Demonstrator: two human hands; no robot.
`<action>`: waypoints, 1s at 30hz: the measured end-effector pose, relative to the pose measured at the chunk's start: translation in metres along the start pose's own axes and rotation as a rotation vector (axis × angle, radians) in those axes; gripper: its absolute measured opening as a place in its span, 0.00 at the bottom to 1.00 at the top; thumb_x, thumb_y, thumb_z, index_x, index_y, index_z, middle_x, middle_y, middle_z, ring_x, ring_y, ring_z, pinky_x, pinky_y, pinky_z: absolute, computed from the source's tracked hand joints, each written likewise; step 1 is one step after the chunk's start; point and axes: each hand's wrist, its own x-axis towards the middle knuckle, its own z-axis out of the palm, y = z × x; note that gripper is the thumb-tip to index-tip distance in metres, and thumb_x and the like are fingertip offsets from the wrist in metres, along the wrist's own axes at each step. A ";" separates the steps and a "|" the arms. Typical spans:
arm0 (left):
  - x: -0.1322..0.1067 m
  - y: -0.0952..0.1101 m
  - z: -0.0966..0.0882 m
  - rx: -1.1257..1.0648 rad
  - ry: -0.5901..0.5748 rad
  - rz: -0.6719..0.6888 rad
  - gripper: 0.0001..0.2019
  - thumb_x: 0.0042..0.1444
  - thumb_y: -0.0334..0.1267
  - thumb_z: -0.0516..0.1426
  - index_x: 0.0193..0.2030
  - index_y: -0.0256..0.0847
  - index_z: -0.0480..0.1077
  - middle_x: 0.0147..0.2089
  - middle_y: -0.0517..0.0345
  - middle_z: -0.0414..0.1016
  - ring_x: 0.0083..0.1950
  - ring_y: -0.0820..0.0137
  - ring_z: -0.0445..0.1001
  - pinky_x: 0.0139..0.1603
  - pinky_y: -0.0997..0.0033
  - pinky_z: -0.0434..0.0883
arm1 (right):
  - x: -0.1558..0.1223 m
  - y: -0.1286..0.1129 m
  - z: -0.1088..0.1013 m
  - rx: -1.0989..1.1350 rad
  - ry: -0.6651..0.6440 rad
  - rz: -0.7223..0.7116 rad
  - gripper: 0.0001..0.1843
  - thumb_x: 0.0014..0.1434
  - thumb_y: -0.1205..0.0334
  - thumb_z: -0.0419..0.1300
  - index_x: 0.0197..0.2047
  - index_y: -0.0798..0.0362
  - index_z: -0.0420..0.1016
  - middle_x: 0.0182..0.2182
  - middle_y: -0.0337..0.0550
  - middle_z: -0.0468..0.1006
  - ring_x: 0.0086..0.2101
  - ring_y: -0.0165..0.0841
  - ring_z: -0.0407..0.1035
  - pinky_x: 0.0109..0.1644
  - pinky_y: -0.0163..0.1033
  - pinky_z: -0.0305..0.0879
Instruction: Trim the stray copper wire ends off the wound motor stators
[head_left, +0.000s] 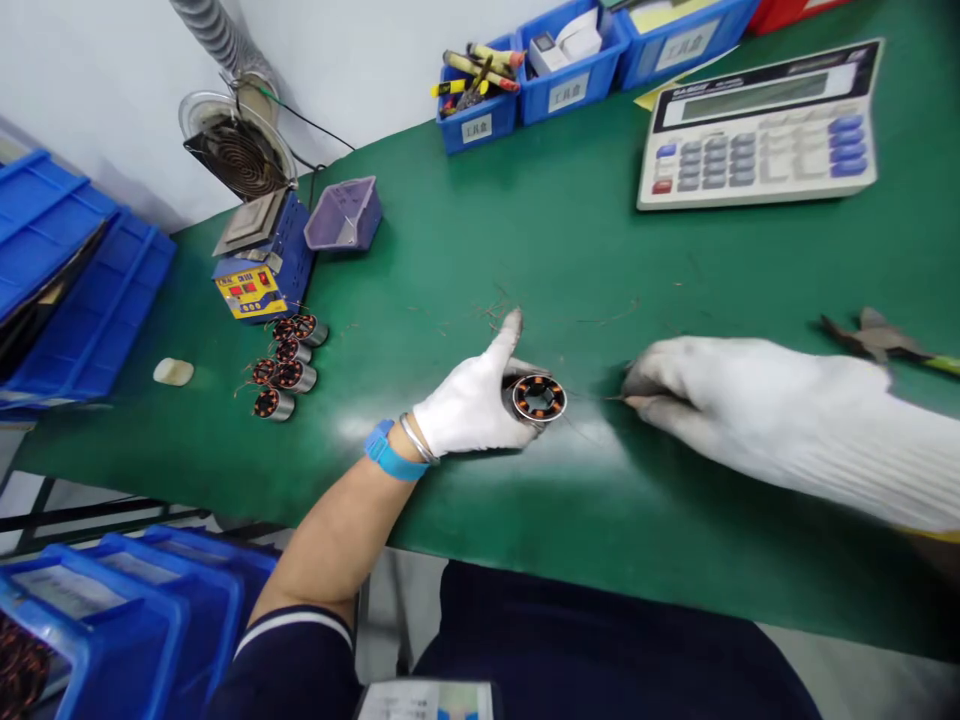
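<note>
My left hand [480, 398], in a white glove with greyed fingertips, is wrapped round a motor stator [561, 410], a metal ring with copper windings inside. The thumb points up and away from it. Off to the right, my gloved right hand [675, 385] pinches the end of a thin wire [600, 398] that runs across from the stator. A gap of bare table lies between the two hands. Several more stators [274, 404] with loose wire ends stand grouped at the left.
Behind those stators sit a blue soldering pot unit [259, 280] and a purple tray [319, 232]. A calculator [757, 130] and nippers [877, 335] lie at the right. Blue tool boxes [480, 128] line the back. Wire scraps [491, 312] litter the green table [465, 520].
</note>
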 end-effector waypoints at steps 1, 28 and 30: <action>0.000 0.000 -0.001 -0.004 -0.002 -0.002 0.60 0.44 0.35 0.63 0.79 0.30 0.31 0.59 0.42 0.80 0.59 0.60 0.80 0.63 0.61 0.73 | -0.001 -0.001 0.001 0.037 0.060 0.000 0.18 0.63 0.47 0.51 0.43 0.44 0.78 0.47 0.46 0.79 0.39 0.42 0.73 0.36 0.45 0.63; -0.008 0.017 -0.004 0.132 0.129 -0.194 0.21 0.42 0.45 0.68 0.42 0.42 0.70 0.40 0.56 0.75 0.39 0.66 0.74 0.42 0.63 0.75 | -0.011 -0.024 0.042 -0.137 0.192 -0.271 0.30 0.68 0.41 0.44 0.64 0.46 0.68 0.41 0.47 0.80 0.31 0.40 0.72 0.28 0.41 0.42; -0.007 0.017 -0.004 0.154 0.156 -0.184 0.19 0.41 0.45 0.69 0.36 0.42 0.68 0.36 0.60 0.72 0.35 0.69 0.71 0.37 0.66 0.72 | -0.010 -0.024 0.048 -0.212 0.202 -0.247 0.26 0.70 0.47 0.40 0.59 0.46 0.72 0.35 0.46 0.78 0.28 0.38 0.68 0.28 0.42 0.38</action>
